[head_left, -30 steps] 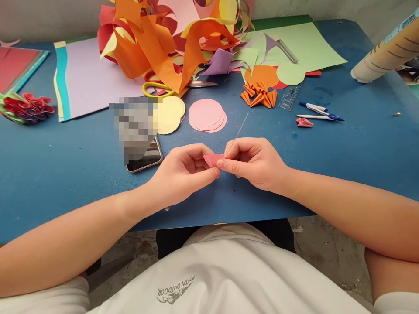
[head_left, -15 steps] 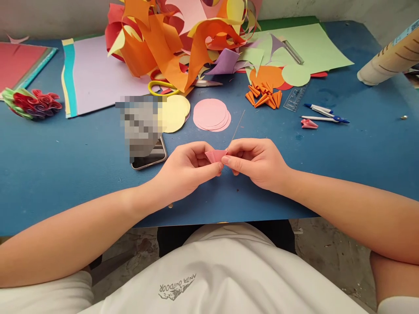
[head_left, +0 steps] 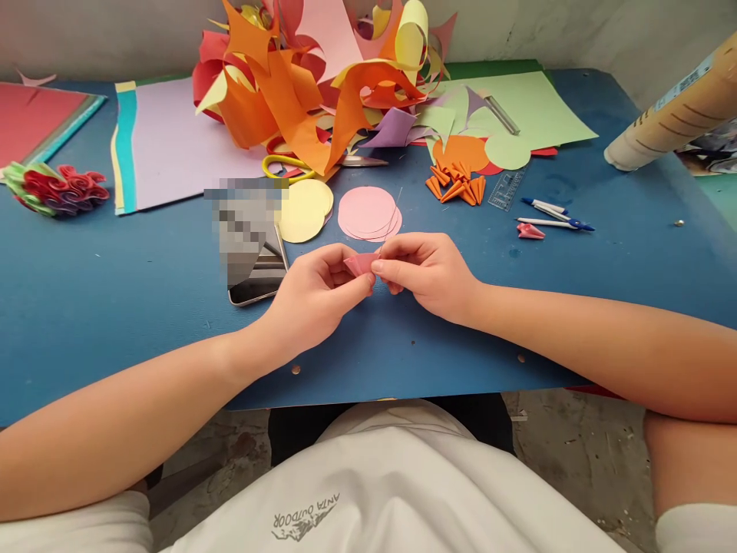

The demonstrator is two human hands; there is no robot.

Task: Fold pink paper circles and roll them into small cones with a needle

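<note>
A small folded pink paper piece [head_left: 360, 263] is pinched between both hands over the blue table [head_left: 115, 292]. My left hand [head_left: 314, 296] grips its left side with thumb and fingers closed. From the right, my right hand [head_left: 426, 269] pinches it and also holds a thin wire [head_left: 393, 215] that sticks up and away. Just beyond the hands lies a stack of pink paper circles [head_left: 368, 211].
Yellow paper circles [head_left: 304, 210] and a phone [head_left: 256, 280] lie left of the pink ones. A heap of orange, red and yellow paper scraps [head_left: 311, 84], yellow-handled scissors [head_left: 288, 165], orange folded cones [head_left: 457, 184], a ruler [head_left: 507, 188], pens [head_left: 556, 215], coloured sheets and a cardboard tube [head_left: 668, 123] fill the back.
The hands have kept the same pinch on the pink piece and shifted slightly toward the pink circles. The wire now leans over the circles.
</note>
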